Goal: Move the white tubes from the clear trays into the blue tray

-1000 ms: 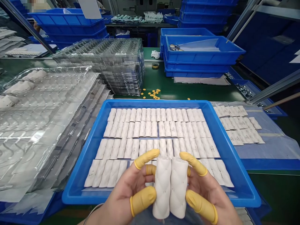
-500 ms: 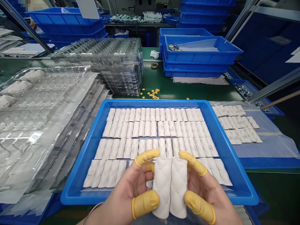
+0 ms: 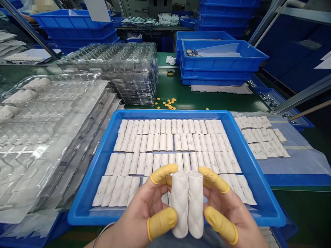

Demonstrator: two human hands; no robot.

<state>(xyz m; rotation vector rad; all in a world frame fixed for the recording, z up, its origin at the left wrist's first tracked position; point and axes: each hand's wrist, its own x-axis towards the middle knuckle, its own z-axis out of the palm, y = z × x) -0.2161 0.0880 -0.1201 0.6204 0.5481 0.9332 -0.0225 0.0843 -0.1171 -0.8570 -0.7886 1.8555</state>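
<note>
My left hand [image 3: 148, 210] is shut on a white quilted roll [image 3: 179, 203], and my right hand [image 3: 226, 213] is shut on a second one [image 3: 196, 205]. The two rolls stand side by side and almost upright, touching or nearly so, above the near part of a blue tray [image 3: 176, 113]. Yellow finger cots cover several of my fingers. Neat rows of similar white rolls [image 3: 165, 143] fill the tray, and my hands hide part of the nearest row.
Stacked transparent plastic trays [image 3: 108, 74] stand at the left, with larger ones [image 3: 46, 137] beside the blue tray. Blue crates [image 3: 222, 57] are stacked behind it. Small gold discs [image 3: 168, 102] lie on the green bench. More white rolls [image 3: 261, 137] lie on a pale sheet at the right.
The two rolls have drawn closer together and stand a little more upright in my hands. My grip on both remains.
</note>
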